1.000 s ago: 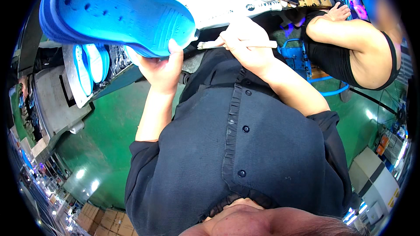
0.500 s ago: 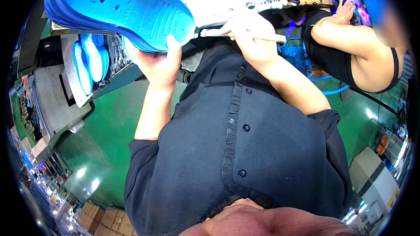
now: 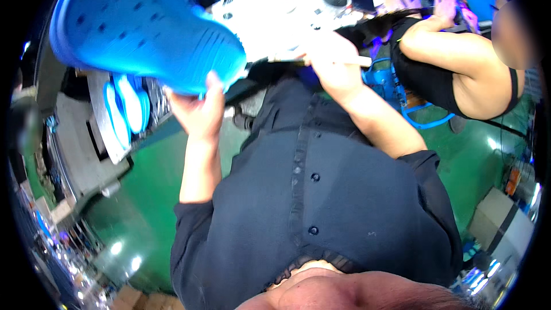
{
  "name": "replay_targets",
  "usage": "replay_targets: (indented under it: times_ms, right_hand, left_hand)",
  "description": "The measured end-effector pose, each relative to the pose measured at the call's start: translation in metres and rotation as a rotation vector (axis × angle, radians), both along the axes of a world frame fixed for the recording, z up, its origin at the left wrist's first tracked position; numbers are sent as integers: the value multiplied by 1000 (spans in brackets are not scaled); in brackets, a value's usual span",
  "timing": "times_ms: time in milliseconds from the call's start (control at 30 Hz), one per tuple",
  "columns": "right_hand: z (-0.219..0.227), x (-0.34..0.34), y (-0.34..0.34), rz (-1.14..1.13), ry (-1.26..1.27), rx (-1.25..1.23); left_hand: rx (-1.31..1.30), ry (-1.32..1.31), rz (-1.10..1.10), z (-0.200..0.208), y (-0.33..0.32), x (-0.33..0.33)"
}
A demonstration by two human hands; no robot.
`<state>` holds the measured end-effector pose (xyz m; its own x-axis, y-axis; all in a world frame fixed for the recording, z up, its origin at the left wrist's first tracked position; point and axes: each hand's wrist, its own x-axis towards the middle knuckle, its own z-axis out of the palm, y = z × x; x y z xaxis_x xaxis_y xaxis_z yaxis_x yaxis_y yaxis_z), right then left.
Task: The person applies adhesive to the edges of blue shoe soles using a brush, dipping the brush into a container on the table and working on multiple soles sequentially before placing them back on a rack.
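We hold our left hand (image 3: 196, 112), thumb (image 3: 214, 87) extended, left forearm (image 3: 199, 175) near-vertical; our right hand (image 3: 336, 63) is curled, right forearm (image 3: 390, 123) slanting.

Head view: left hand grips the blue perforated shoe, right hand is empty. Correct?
Not quite: the right hand isn't empty. The head view shows it gripping a slim, pale brush-like tool. The left hand does grip the blue perforated shoe.

Shoe workshop.
Observed: glossy green floor (image 3: 149, 206), white-covered worktable (image 3: 252, 31), blue clog (image 3: 135, 28), more blue footwear (image 3: 132, 106) alongside, seated co-worker (image 3: 442, 49), cardboard boxes (image 3: 129, 298).
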<state>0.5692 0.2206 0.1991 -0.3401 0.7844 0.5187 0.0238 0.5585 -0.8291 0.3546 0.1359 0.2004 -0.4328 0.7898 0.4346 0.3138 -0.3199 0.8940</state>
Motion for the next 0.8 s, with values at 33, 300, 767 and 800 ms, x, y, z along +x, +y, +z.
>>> replay_targets:
  times_ms: [33, 300, 767, 800]
  right_hand:
    - [-4, 6, 3, -35, -30, 13]
    - [-15, 48, 16, -125, 51, -353]
    - [-28, 91, 25, -191, 102, -459]
    - [-30, 91, 24, -182, 105, -443]
  left_hand:
    - [-51, 31, 31, 10, -1, -1]
    - [-434, -607, -587, 95, 34, 26]
    - [-176, -916, -1009, 181, 275, 146]
    - [-158, -892, -1026, 163, 259, 135]
